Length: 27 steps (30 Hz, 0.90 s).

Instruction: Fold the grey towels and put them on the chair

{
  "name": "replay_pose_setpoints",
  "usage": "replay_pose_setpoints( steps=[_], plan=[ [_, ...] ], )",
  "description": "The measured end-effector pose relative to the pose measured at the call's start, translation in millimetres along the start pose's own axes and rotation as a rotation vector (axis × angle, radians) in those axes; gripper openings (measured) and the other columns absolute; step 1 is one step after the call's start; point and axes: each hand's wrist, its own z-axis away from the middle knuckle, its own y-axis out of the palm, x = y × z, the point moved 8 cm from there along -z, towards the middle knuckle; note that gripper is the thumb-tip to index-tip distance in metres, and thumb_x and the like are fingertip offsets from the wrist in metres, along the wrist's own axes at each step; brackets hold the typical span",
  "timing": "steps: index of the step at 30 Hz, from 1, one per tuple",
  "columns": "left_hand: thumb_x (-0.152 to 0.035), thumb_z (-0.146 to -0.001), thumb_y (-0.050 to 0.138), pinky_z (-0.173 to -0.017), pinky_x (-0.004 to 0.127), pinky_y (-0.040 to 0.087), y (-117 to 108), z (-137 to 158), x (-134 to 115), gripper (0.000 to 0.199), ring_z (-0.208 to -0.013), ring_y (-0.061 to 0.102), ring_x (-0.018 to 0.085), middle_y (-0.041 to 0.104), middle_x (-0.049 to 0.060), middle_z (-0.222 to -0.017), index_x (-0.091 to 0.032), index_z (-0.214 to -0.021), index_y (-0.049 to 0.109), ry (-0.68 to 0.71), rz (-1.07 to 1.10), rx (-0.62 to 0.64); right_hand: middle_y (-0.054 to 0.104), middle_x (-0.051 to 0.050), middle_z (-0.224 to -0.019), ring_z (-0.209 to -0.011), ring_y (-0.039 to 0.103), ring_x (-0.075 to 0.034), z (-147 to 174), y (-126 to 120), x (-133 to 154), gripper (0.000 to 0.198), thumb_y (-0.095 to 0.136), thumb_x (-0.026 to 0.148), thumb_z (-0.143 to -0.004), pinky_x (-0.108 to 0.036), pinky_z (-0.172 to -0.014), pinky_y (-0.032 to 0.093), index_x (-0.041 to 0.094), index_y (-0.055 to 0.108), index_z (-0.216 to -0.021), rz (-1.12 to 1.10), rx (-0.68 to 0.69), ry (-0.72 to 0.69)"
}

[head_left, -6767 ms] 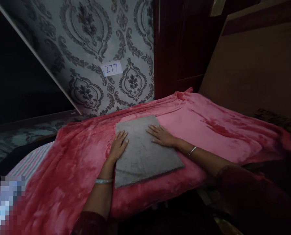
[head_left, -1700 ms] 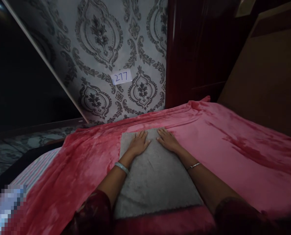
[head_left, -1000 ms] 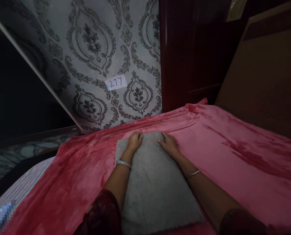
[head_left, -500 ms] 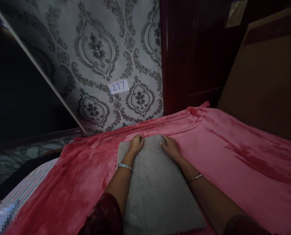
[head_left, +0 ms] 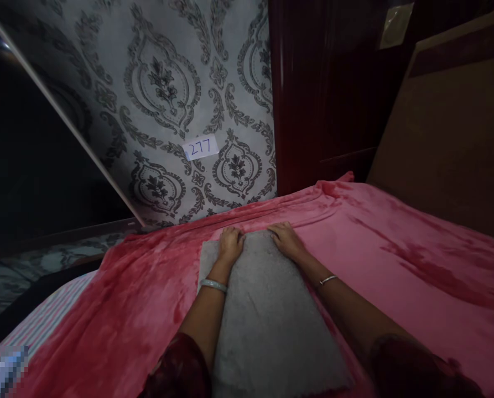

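Home, likely bedroom: damask-patterned wallpaper (head_left: 164, 83), plush pink blanket (head_left: 367, 254), striped bedding (head_left: 51, 309), glossy dark-red panel (head_left: 300, 99).

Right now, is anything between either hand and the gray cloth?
Nothing visible stands in the way: the left hand and right hand are both at the far edge of the gray cloth, on the pink blanket.

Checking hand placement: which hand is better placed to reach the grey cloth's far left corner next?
Probably the left hand: it touches the grey cloth near that corner, while the right hand is by the far right corner.
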Motion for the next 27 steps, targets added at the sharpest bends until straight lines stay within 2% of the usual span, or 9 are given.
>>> replay_pose_setpoints(
  steps=[4, 9, 14, 18, 20, 27],
  plan=[
    [-0.018, -0.088, 0.061, -0.092, 0.039, 0.044, -2.4, 2.1, -3.7, 0.012, -0.108, 0.057, 0.027, 0.067, 0.011, -0.106, -0.019, -0.096, 0.070, 0.011, -0.032, -0.008, 0.070, -0.011, -0.112, -0.108, 0.053, -0.025, -10.8, 5.1, 2.9, 0.036, 0.053, 0.013, -0.088, -0.040, -0.101, 0.041, 0.016, 0.071, -0.120, 0.022, 0.056, -0.031],
    [-0.017, -0.090, 0.060, -0.091, 0.039, 0.044, 1.8, 1.7, -4.2, 0.014, -0.108, 0.058, 0.025, 0.069, 0.009, -0.103, -0.021, -0.097, 0.071, 0.034, -0.036, 0.025, 0.069, -0.009, -0.116, -0.110, 0.055, -0.023, -20.8, 16.2, 1.2, 0.042, 0.054, 0.010, -0.085, -0.036, -0.099, 0.041, 0.018, 0.069, -0.124, 0.017, 0.110, -0.025],
    [-0.017, -0.090, 0.059, -0.091, 0.038, 0.044, 4.7, 1.0, -3.9, 0.016, -0.109, 0.058, 0.024, 0.070, 0.008, -0.106, -0.021, -0.099, 0.071, 0.046, -0.020, 0.050, 0.068, -0.009, -0.115, -0.108, 0.055, -0.024, -23.9, 20.3, -4.0, 0.035, 0.057, 0.020, -0.088, -0.037, -0.095, 0.042, 0.020, 0.071, -0.121, 0.031, 0.116, 0.027],
    [-0.019, -0.092, 0.058, -0.092, 0.040, 0.044, 6.7, 1.7, -2.2, 0.019, -0.112, 0.057, 0.026, 0.070, 0.009, -0.111, -0.021, -0.105, 0.071, 0.011, -0.041, 0.065, 0.067, -0.010, -0.121, -0.111, 0.054, -0.027, -23.9, 21.4, -5.8, 0.038, 0.057, 0.025, -0.089, -0.039, -0.094, 0.042, 0.022, 0.070, -0.125, 0.052, 0.135, 0.059],
    [-0.021, -0.093, 0.057, -0.092, 0.040, 0.044, 7.4, 2.2, -1.5, 0.018, -0.111, 0.057, 0.026, 0.070, 0.009, -0.110, -0.021, -0.104, 0.072, -0.007, -0.061, 0.073, 0.068, -0.010, -0.118, -0.109, 0.054, -0.027, -24.4, 21.3, -5.2, 0.036, 0.058, 0.027, -0.090, -0.039, -0.094, 0.042, 0.022, 0.072, -0.122, 0.061, 0.142, 0.066],
    [-0.021, -0.092, 0.058, -0.090, 0.039, 0.043, 2.1, 2.8, -7.0, 0.015, -0.112, 0.057, 0.026, 0.068, 0.009, -0.110, -0.021, -0.102, 0.069, 0.025, -0.084, 0.064, 0.068, -0.008, -0.112, -0.108, 0.054, -0.025, -25.3, 17.7, -1.5, 0.034, 0.059, 0.021, -0.087, -0.038, -0.096, 0.040, 0.023, 0.073, -0.118, 0.053, 0.098, 0.045]
  ],
)
